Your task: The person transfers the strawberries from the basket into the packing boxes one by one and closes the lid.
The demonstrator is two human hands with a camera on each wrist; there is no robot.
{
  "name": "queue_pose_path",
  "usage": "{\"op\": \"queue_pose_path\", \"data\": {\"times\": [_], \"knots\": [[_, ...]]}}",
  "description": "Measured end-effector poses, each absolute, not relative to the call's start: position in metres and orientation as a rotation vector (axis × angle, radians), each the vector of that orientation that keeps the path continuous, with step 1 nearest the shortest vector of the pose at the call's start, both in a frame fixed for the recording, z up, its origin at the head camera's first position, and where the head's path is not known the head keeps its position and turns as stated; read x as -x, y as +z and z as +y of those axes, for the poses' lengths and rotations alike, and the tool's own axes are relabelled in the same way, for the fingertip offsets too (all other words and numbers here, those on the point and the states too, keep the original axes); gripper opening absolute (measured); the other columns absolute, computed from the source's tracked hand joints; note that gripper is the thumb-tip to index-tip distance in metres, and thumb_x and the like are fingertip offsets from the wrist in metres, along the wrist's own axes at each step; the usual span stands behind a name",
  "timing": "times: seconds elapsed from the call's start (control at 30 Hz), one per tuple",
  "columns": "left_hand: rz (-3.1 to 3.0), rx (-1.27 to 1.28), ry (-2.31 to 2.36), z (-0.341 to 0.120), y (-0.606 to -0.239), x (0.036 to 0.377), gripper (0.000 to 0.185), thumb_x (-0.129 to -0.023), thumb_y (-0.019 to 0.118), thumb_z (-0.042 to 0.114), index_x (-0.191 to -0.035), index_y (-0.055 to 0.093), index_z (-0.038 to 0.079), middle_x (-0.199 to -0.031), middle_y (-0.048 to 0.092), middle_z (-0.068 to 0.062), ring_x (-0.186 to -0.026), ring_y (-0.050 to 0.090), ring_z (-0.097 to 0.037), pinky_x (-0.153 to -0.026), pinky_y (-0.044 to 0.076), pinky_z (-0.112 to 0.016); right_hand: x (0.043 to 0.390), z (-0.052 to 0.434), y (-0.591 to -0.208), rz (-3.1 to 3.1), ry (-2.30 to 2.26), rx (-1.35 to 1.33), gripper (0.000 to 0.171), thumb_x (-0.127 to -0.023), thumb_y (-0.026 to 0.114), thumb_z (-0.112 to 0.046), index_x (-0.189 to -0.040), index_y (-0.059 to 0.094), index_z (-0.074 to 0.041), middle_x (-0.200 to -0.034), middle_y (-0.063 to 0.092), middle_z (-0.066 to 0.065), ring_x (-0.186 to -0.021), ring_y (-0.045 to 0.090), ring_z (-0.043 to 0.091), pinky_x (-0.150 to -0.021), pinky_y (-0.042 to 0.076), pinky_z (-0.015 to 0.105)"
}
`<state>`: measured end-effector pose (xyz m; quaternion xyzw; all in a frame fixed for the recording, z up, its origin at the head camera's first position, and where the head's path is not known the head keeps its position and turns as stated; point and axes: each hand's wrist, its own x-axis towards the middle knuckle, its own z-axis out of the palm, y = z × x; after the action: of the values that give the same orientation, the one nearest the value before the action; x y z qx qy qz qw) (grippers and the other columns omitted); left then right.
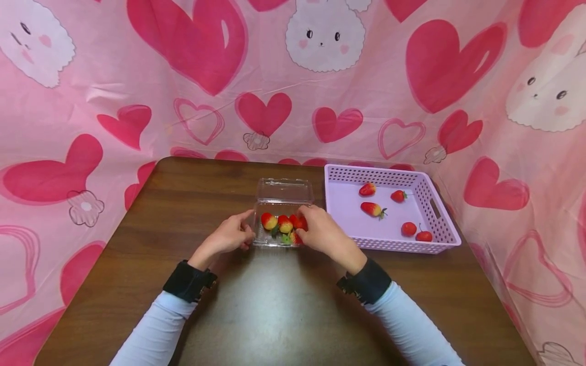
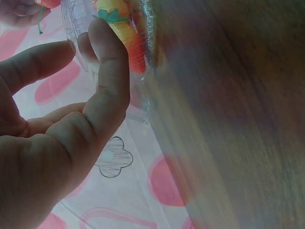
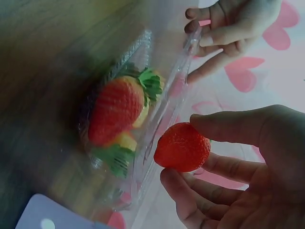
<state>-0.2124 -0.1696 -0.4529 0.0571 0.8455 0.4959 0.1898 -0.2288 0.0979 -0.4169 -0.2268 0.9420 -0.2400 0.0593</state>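
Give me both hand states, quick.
Left hand: thumb and fingers pinch the clear box at its left edge.
Right hand: pinches a strawberry beside the box.

Open lid (image 1: pixel 285 190) stands up behind clear box (image 1: pixel 278 223), blocking approach from the far side. Left hand (image 1: pixel 229 236) and right hand (image 1: pixel 320 231) flank it. Purple basket (image 1: pixel 439 213) just right. Near tabletop (image 1: pixel 274 315) bare; top access open.
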Motion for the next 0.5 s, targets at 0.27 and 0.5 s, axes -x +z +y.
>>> {"op": "queue_pose_path", "data": {"times": [0.27,0.5], "knots": [[2.384,-0.151,1.395,-0.170,-0.452,0.212,0.074,-0.100,0.064,0.001,-0.164,0.028,-0.001,-0.086,0.060,-0.014,-0.070,0.062,-0.028,-0.076,0.062,-0.043,0.226,0.088,-0.422,2.779,-0.757,0.691,0.044,-0.091,0.082,-0.014,-0.129,0.067,0.000,-0.109,0.067,0.015,-0.090,0.064,0.026,-0.082,0.062,0.040],[2.386,-0.171,1.395,-0.170,-0.454,0.211,0.074,-0.099,0.064,0.000,-0.164,0.029,-0.001,-0.085,0.059,-0.013,-0.069,0.061,-0.028,-0.076,0.062,-0.044,0.224,0.080,-0.429,2.794,-0.716,0.742,0.040,-0.090,0.082,-0.015,-0.125,0.068,-0.001,-0.104,0.067,0.014,-0.085,0.064,0.025,-0.082,0.062,0.040]]}}
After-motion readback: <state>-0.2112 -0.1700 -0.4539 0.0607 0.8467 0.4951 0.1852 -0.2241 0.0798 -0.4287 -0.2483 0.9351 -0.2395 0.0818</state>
